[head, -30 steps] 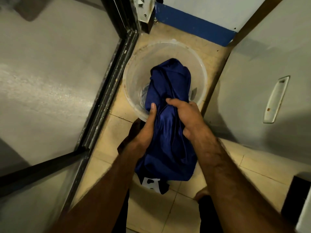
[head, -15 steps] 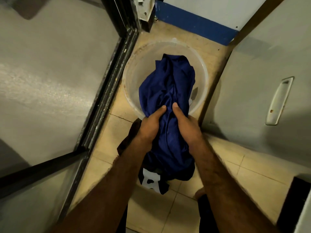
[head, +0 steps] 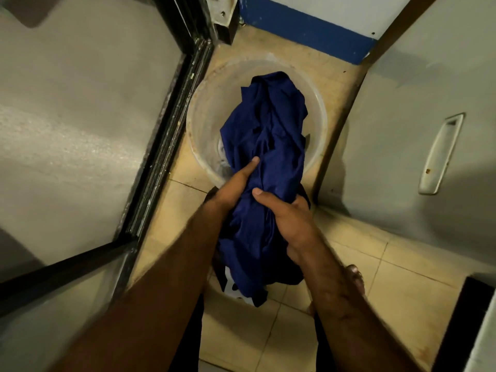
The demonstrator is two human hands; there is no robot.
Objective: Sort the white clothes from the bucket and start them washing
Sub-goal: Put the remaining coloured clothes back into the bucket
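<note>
Both hands, the left hand (head: 233,187) and right hand (head: 288,218), are holding a blue cloth (head: 265,146) bunched up over the clear bucket (head: 204,116).

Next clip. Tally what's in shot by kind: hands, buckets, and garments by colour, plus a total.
hands: 2, the left hand and right hand
bucket: 1
blue garment: 1, gripped by both hands
dark garment with white print: 1
total: 5
The blue garment hides most of the bucket's bottom, so nothing there is counted.
</note>
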